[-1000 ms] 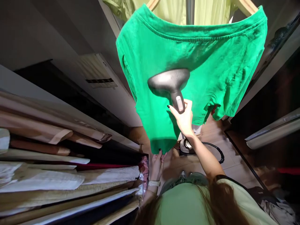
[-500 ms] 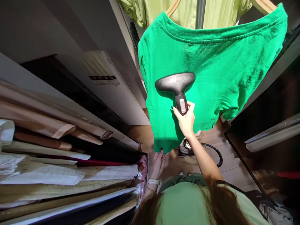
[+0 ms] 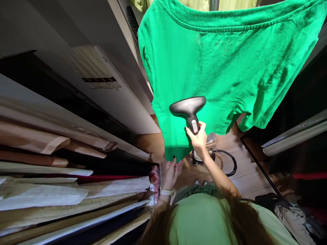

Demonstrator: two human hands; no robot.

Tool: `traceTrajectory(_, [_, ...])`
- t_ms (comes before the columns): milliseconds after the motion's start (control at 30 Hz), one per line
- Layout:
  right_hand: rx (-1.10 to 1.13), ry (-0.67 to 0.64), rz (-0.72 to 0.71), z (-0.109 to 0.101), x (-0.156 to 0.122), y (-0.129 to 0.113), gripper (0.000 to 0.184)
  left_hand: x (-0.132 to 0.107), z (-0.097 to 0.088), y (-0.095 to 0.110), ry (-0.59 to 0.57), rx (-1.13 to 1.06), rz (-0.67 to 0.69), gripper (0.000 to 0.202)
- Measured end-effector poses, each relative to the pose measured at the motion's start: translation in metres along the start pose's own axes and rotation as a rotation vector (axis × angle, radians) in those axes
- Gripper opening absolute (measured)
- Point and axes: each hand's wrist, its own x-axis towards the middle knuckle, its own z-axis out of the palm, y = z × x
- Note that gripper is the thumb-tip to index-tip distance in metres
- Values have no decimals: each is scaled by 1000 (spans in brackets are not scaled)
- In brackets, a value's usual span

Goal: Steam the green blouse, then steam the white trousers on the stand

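Note:
A bright green shirt hangs in front of me, smooth on its left part and creased on its right. My right hand is wrapped round the handle of a black garment steamer head, whose wide end lies against the lower left part of the shirt. Below it, my left hand pinches the bottom hem of the shirt between thumb and fingers. On the floor under the shirt stands the steamer base, partly hidden by my right forearm, with a black ribbed hose curving out to its right.
Several garments hang in a row at my left. Behind the green shirt hangs a yellow-green garment. Loose clothes lie at the lower right, by a dark rail along the wooden floor.
The steamer head in my right hand has slid down the shirt towards the hem. My left hand still holds the hem. The view has tilted downward, so the shirt's neckline sits higher.

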Motion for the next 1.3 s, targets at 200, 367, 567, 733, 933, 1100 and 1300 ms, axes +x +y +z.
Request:
traceTrajectory(200, [-2, -46, 28, 2, -10, 11, 62, 2, -3, 3, -8, -15, 14, 22])
traceTrajectory(367, [-26, -61, 34, 3, -19, 25, 62, 2, -3, 6, -5, -48, 13, 19])
traceTrajectory(567, [-19, -81, 51, 5, -29, 35, 62, 8, -7, 5, -14, -54, 19, 23])
traceTrajectory(733, [-24, -91, 63, 7, -35, 39, 58, 9, -6, 7, -6, -88, 20, 26])
traceTrajectory(933, [-45, -116, 21, 13, -43, 56, 57, 10, -2, 11, 40, -108, 10, 23])
traceTrajectory(1100, [-71, -151, 7, 16, -48, 70, 55, 17, -5, 15, 13, -102, 51, 24])
traceTrajectory(1300, [-57, -105, 20, 12, -51, 65, 50, 27, -7, 20, 13, -61, 150, 36])
